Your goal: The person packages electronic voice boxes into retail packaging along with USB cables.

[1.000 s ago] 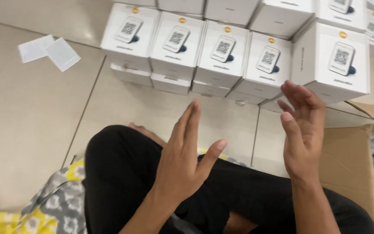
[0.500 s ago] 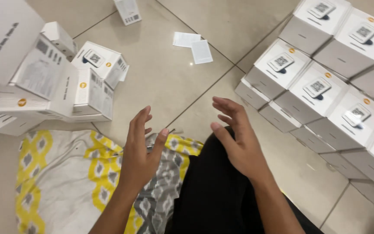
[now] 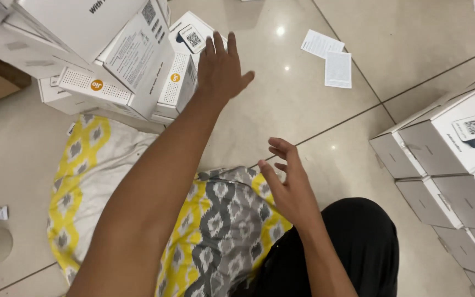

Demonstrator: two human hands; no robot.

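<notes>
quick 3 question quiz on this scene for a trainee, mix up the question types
1. True or false: the left hand is closed around one of the white boxes.
2. Multiple choice: what lies on the floor under the person's arms? A) a yellow and grey patterned cloth B) a blue towel C) a black mat
3. Short answer: where are the two loose paper slips lying?

Key
1. False: its fingers are spread open, reaching over the leaning pile of boxes.
2. A
3. On the bare tiled floor, apart from both box piles, beyond the open, empty right hand.
</notes>
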